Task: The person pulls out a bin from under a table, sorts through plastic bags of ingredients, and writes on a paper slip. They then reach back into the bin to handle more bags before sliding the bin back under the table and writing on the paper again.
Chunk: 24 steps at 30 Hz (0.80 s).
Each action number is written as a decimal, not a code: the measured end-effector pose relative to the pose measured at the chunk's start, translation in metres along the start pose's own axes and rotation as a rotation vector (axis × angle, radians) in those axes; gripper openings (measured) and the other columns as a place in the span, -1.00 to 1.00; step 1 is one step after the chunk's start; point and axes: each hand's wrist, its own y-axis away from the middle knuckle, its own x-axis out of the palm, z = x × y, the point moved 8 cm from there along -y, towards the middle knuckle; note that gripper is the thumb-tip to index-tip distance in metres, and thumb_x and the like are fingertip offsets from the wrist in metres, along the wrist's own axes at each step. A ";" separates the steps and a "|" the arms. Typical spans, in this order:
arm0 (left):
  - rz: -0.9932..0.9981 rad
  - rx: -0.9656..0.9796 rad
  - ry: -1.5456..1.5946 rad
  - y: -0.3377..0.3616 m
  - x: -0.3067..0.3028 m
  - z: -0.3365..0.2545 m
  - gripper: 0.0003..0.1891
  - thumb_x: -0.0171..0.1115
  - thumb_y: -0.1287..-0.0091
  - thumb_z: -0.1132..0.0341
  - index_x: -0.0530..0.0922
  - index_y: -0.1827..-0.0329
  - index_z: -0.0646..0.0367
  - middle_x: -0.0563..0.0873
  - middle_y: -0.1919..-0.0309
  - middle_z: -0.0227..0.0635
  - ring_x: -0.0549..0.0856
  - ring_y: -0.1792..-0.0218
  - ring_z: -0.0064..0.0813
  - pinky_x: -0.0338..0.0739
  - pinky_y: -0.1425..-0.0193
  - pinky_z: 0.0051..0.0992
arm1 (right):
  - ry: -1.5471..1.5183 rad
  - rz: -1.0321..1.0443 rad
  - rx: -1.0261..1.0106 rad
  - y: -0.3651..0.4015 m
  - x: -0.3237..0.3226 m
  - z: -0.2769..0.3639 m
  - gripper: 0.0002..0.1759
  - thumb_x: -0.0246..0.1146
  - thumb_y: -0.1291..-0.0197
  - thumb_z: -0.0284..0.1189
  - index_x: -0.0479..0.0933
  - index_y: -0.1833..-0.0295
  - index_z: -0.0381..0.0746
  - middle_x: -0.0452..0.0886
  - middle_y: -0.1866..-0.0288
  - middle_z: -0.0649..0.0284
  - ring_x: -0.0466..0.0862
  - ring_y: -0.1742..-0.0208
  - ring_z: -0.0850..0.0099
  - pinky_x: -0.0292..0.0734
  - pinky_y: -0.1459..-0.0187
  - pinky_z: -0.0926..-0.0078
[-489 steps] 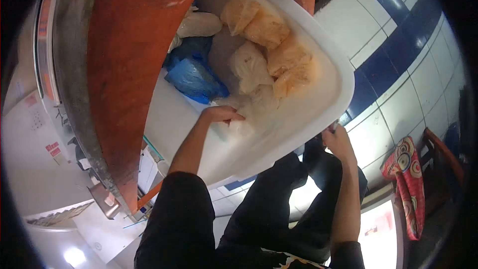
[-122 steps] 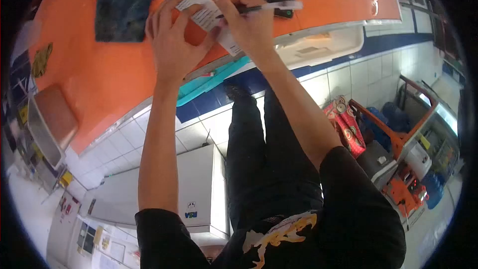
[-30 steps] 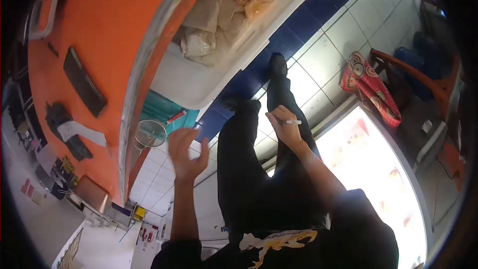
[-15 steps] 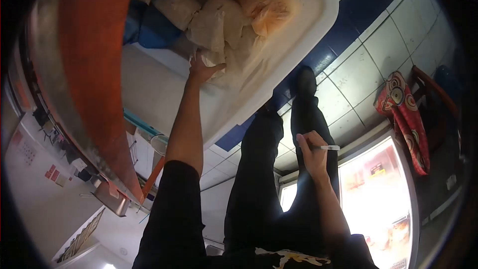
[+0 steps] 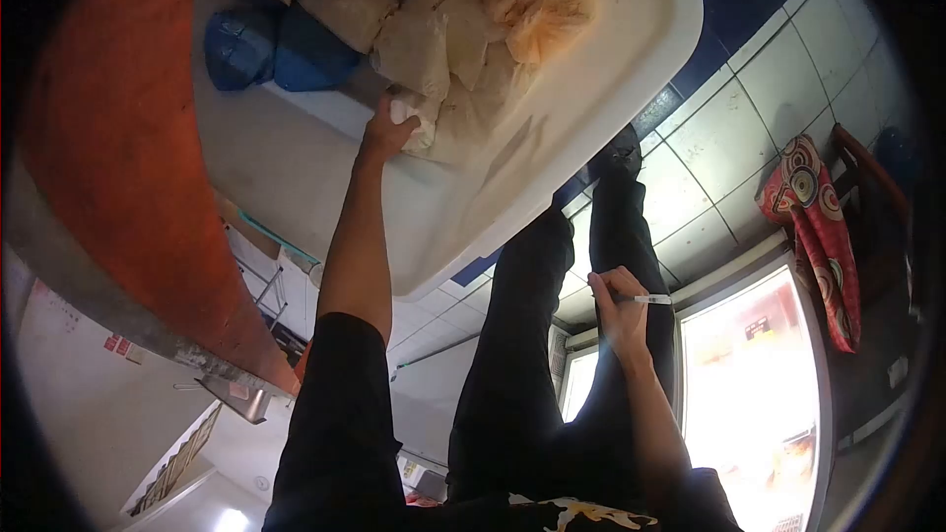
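Note:
My left hand reaches into a large white tub and is closed on the lower end of a pale plastic bag. Some of its fingertips are hidden behind the bag. Beside and above it lie several more filled bags, whitish and clear, with an orange-tinted bag farther right and blue bags to the left. My right hand, lower and outside the tub, is closed around a slim pen, whose pale end sticks out to the right.
A broad orange curved edge runs down the left side. Tiled floor with a dark blue band lies right of the tub. A lit glass-fronted cabinet stands at lower right, near a red patterned cloth.
My left hand has shifted slightly left and its fingers have closed in on the bag. The view has moved, showing more of the blue bags. My right hand still holds the pen.

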 end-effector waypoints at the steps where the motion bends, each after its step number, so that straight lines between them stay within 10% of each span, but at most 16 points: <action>1: -0.047 0.028 0.036 0.001 0.001 0.003 -0.08 0.41 -0.30 0.06 0.23 -0.74 -0.09 0.59 -0.47 0.14 0.57 -0.45 0.23 0.48 -0.52 -0.08 | 0.002 -0.001 0.002 0.001 0.000 0.000 -0.78 0.44 -0.41 -0.51 0.63 0.29 -0.40 0.49 0.44 0.25 0.44 0.45 0.49 0.28 0.39 0.42; 11: -0.341 0.214 -0.369 -0.011 -0.042 0.029 -0.31 0.40 -0.34 0.33 0.42 -0.57 -0.01 0.64 -0.33 0.02 0.69 -0.25 0.21 0.61 -0.36 0.03 | 0.061 0.005 0.025 -0.003 0.002 0.001 -0.77 0.44 -0.41 -0.49 0.63 0.30 -0.40 0.49 0.45 0.24 0.43 0.45 0.50 0.28 0.39 0.42; 19: -0.150 0.013 -0.560 0.006 -0.016 0.024 0.66 0.85 0.32 -0.24 -0.14 -0.81 0.06 0.19 -0.60 0.42 0.29 -0.58 0.33 0.40 -0.58 0.08 | 0.024 -0.003 0.029 -0.004 0.013 -0.006 -0.76 0.43 -0.43 -0.48 0.63 0.30 -0.38 0.48 0.45 0.26 0.40 0.47 0.50 0.23 0.41 0.40; 24: -0.291 0.050 -0.443 0.020 0.002 0.003 0.73 0.84 0.34 -0.29 -0.21 -0.79 0.20 0.09 -0.62 0.51 0.21 -0.63 0.41 0.25 -0.63 0.24 | 0.023 -0.003 -0.005 -0.009 0.022 -0.012 -0.76 0.44 -0.42 -0.48 0.64 0.31 -0.37 0.47 0.47 0.26 0.39 0.47 0.51 0.22 0.42 0.40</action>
